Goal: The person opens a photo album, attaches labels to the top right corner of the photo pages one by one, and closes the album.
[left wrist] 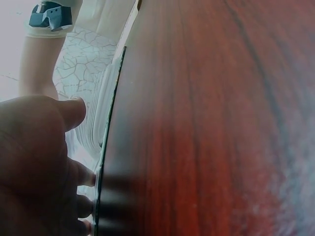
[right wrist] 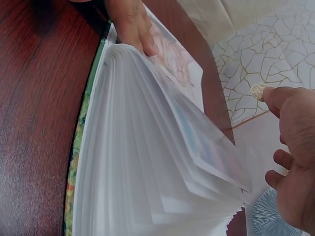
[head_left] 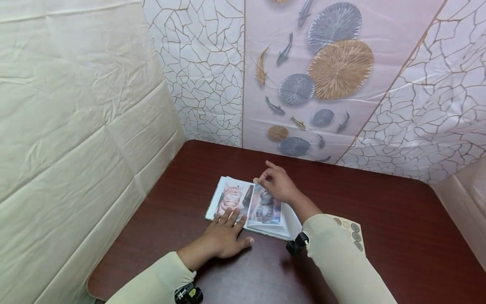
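Observation:
A photo album (head_left: 211,207) lies open on the table, with an orange cat photo (head_left: 232,193) on its left page and a grey kitten photo (head_left: 264,209) on its right. My left hand (head_left: 225,238) rests with spread fingers on the left page's lower edge, thumb out to the side. Above the top of the right page, my right hand (head_left: 280,185) pinches a small round gold sticker (right wrist: 258,92) between thumb and index finger; its other fingers are raised. The right wrist view shows the album's fanned white pages (right wrist: 142,162) and colourful cover edge.
A sheet of round stickers (head_left: 355,236) lies right of the album, partly hidden behind my right sleeve (head_left: 338,249). The dark red table (head_left: 402,236) reaches back to a patterned cloth wall (head_left: 212,84). A plain pale cloth (head_left: 76,126) hangs on the left.

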A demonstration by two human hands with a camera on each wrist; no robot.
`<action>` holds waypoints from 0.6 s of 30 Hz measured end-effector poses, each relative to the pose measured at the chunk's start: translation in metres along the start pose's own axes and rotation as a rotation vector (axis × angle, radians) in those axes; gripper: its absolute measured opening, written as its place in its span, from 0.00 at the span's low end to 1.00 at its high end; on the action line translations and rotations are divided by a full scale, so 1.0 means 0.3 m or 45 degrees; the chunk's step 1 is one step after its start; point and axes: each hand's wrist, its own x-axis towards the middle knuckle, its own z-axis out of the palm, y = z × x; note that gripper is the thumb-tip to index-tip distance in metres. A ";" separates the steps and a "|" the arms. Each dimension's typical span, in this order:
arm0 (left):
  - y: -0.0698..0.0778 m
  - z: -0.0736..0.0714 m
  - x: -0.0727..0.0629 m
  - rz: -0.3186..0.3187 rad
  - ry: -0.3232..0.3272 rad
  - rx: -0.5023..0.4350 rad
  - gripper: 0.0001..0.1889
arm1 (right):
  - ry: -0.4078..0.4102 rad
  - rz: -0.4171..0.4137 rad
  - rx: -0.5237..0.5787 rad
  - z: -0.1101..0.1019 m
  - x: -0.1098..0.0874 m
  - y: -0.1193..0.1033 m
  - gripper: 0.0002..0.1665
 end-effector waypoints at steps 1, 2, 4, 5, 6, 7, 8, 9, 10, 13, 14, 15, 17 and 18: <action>0.000 0.000 0.000 0.000 0.002 0.001 0.42 | -0.008 0.005 -0.008 0.004 0.003 0.001 0.08; 0.000 0.000 0.000 0.001 0.004 0.003 0.42 | -0.014 0.005 -0.018 0.008 0.005 0.001 0.08; 0.000 -0.002 -0.002 -0.001 0.005 0.006 0.42 | -0.025 0.015 -0.035 0.014 0.011 0.002 0.08; 0.000 -0.003 -0.002 -0.002 0.005 0.006 0.42 | -0.029 0.018 -0.042 0.017 0.013 0.002 0.08; 0.000 -0.003 -0.003 -0.003 0.004 0.005 0.42 | -0.032 0.019 -0.049 0.020 0.016 0.003 0.08; 0.000 -0.004 -0.004 -0.004 0.003 0.004 0.42 | -0.035 0.017 -0.054 0.023 0.019 0.004 0.08; 0.000 -0.006 -0.005 -0.005 0.002 0.003 0.42 | -0.035 0.013 -0.056 0.025 0.021 0.005 0.08; 0.001 -0.006 -0.006 -0.006 0.002 0.001 0.42 | -0.037 0.015 -0.059 0.027 0.024 0.006 0.08; 0.000 -0.006 -0.006 -0.006 0.003 0.001 0.42 | -0.039 0.016 -0.063 0.030 0.027 0.008 0.08; 0.000 -0.005 -0.006 -0.003 0.006 0.000 0.42 | -0.044 0.025 -0.061 0.040 0.033 0.012 0.08; -0.001 -0.003 -0.005 -0.001 0.008 0.001 0.42 | -0.045 0.033 -0.058 0.043 0.035 0.013 0.08; -0.002 -0.001 -0.004 0.000 0.010 0.003 0.42 | -0.047 0.038 -0.058 0.046 0.037 0.014 0.08; -0.003 0.002 -0.003 0.002 0.011 0.005 0.42 | -0.046 0.048 -0.049 0.052 0.039 0.016 0.08; -0.004 0.003 -0.002 0.003 0.012 0.006 0.42 | -0.047 0.053 -0.045 0.054 0.040 0.016 0.08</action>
